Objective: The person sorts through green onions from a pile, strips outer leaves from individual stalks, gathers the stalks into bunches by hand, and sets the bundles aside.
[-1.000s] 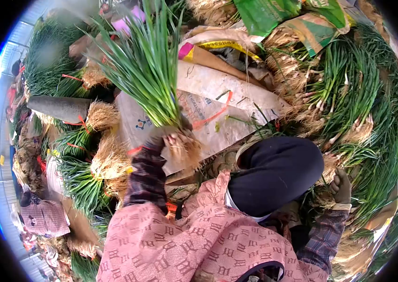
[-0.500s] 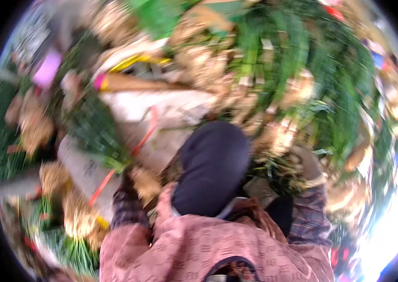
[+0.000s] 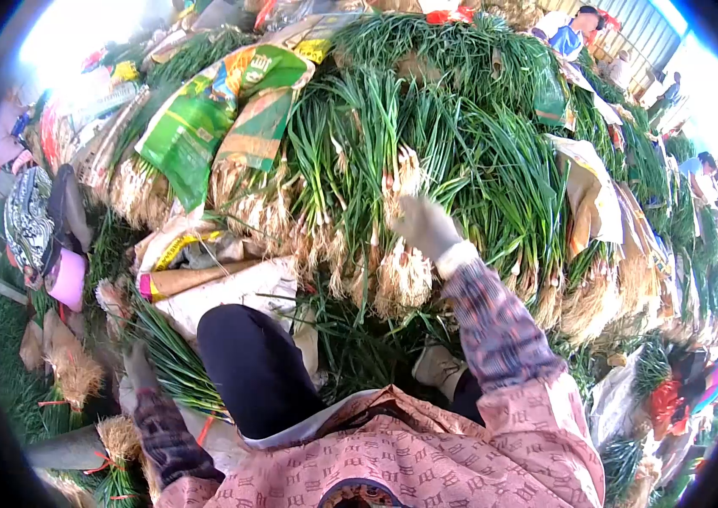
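Observation:
My right hand point(image 3: 428, 229), in a light glove, reaches forward over the roots and lower stems of a pile of green onions point(image 3: 376, 118). It is blurred, so I cannot see whether its fingers close on any stems. Just below it hangs a tuft of pale roots point(image 3: 403, 279). My left hand point(image 3: 140, 372), gloved too, is low at the left, beside a bunch of green onions point(image 3: 179, 351) lying by my knee. Blur hides its finger positions. A whitish sack point(image 3: 227, 296) lies partly under that bunch.
Printed green bags point(image 3: 194, 127) lie across the pile's left side. Bundles with straw-coloured roots point(image 3: 71, 368) and red ties sit at the left. A pink-and-patterned cloth item point(image 3: 66, 279) is near them. Other people point(image 3: 575, 34) appear at the far upper right.
My view has swung and lifted toward the pile. My right hand has moved from beside my knee forward to the pile. My left hand no longer sits at the base of the leafy bunch.

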Tool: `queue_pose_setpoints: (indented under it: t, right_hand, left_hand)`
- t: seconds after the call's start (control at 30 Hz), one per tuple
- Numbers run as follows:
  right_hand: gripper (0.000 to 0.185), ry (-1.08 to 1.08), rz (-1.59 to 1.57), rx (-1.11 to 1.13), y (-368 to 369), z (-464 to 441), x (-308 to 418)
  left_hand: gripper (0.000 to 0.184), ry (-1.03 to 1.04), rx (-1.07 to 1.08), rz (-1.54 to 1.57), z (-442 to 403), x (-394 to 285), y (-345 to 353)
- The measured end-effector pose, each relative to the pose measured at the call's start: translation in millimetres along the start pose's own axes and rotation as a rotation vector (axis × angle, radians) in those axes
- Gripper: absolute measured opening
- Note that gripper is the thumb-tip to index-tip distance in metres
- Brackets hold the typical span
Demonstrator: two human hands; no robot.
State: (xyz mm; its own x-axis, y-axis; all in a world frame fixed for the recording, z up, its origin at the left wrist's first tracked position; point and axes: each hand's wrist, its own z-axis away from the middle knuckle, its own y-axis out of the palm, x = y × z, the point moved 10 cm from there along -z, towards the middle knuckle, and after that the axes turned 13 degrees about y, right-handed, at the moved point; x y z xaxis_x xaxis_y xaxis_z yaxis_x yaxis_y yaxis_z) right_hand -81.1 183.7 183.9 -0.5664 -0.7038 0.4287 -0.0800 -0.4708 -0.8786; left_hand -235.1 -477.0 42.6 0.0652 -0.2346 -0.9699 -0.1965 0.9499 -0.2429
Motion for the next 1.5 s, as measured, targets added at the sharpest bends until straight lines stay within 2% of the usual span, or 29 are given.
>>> queue_pose_setpoints:
  t: [0.07, 0.1, 0.13, 0.17, 0.2, 0.27, 0.33, 0.37, 0.4, 0.43, 0.47, 0.53, 0.57, 0.63, 0.73, 0.87, 0.9, 0.97, 1.0, 1.03, 1.13, 1.17, 1.23, 1.27, 1.3, 1.33, 1.4, 1.43, 1.5]
  right_hand:
    - [0.041, 0.057, 0.095, -0.355, -35, -54, 8]
    - [0.045, 0.168, 0.150, -0.345, -34, -80, -1]
    - [0.048, 0.278, 0.203, -0.332, -31, -105, -10]
    - [0.048, 0.418, 0.186, -0.191, -17, -127, -25]
    - [0.044, 0.515, 0.327, -0.255, -1, -154, -44]
    - [0.029, 0.566, 0.051, -0.164, 1, -157, -39]
    - [0.027, 0.607, -0.135, -0.043, 8, -155, -34]
    - [0.029, 0.555, -0.171, -0.022, 16, -168, -39]
    - [0.032, 0.500, -0.205, -0.006, 25, -182, -46]
    - [0.041, 0.371, -0.036, -0.176, 17, -184, -38]
    - [0.050, 0.404, -0.046, -0.160, 17, -181, -35]
    - [0.051, 0.385, -0.209, -0.169, 31, -191, -45]
    - [0.051, 0.428, -0.346, -0.254, 45, -204, -63]
    - [0.046, 0.325, -0.572, -0.192, 84, -261, -93]
    - [0.036, 0.266, -1.025, -0.004, 38, -181, -48]
    - [0.040, 0.083, -1.206, -0.094, -28, -105, -43]
    - [0.039, 0.113, -1.071, -0.268, -51, -86, -58]
    - [0.036, 0.267, -1.229, -0.204, -61, -64, -92]
    - [0.033, 0.226, -1.226, -0.227, -64, -65, -124]
    - [0.032, 0.275, -1.262, -0.232, -64, -58, -159]
    - [0.038, 0.500, -1.014, -0.154, -35, -46, -278]
    - [0.040, 0.545, -0.690, -0.227, -39, -30, -283]
    - [0.046, 0.601, -0.033, -0.349, -49, -1, -279]
    - [0.049, 0.612, 0.298, -0.397, -55, 8, -269]
    - [0.042, 0.494, 0.267, -0.602, -88, 31, -211]
    - [0.040, 0.578, 0.088, -0.582, -100, 35, -191]
    - [0.049, 0.563, -0.306, -0.277, -63, 1, -172]
    - [0.053, 0.646, -0.264, -0.189, -50, -16, -163]
    - [0.058, 0.722, -0.171, -0.121, -28, -52, -162]
  left_hand:
    - [0.013, 0.312, 0.202, 0.018, -24, -110, 79]
    - [0.017, 0.463, 0.298, 0.051, -31, -164, 118]
    - [0.025, 0.379, 0.409, 0.258, -3, -224, 171]
    - [0.028, 0.482, 0.635, 0.226, 10, -265, 219]
    - [0.032, 0.423, 0.837, 0.281, 27, -287, 270]
    - [0.039, 0.512, 1.107, 0.057, 52, -293, 375]
    - [0.041, 0.263, 1.263, 0.037, 77, -260, 471]
    - [0.040, 0.580, 1.261, -0.114, 79, -256, 517]
    - [0.042, 0.710, 1.152, -0.213, 69, -234, 562]
    - [0.047, 0.505, 1.078, -0.235, 59, -199, 596]
    - [0.042, 0.530, 1.035, -0.434, 50, -175, 627]
    - [0.034, 1.026, 1.029, -0.579, 71, -152, 671]
    - [0.032, 0.772, 0.997, -0.408, 51, -121, 691]
    - [0.034, 0.368, 1.021, 0.045, 48, -103, 705]
    - [0.040, 0.074, 1.007, 0.535, 84, -164, 668]
    - [0.043, 0.157, 1.136, 0.662, 152, -264, 619]
    - [0.045, 0.197, 1.193, 0.641, 161, -265, 625]
    - [0.051, 0.130, 1.265, 0.531, 160, -246, 655]
    - [0.054, 0.283, 1.126, 0.349, 134, -232, 667]
    - [0.055, 0.244, 1.072, 0.179, 121, -224, 662]
    - [0.061, 0.214, 0.837, -0.127, 85, -211, 623]
    - [0.068, 0.018, 0.804, -0.092, 86, -203, 606]
    - [0.063, 0.013, 0.795, -0.069, 89, -204, 585]
    - [0.068, 0.013, 0.633, -0.041, 85, -209, 568]
    - [0.065, 0.150, 0.583, 0.000, 52, -167, 599]
    - [0.054, 0.262, 0.506, 0.121, 77, -197, 576]
    - [0.043, 0.666, 0.495, -0.194, 114, -237, 566]
    - [0.030, 0.805, 0.453, -0.292, 130, -247, 570]
    - [0.018, 0.800, 0.580, 0.035, 155, -253, 581]
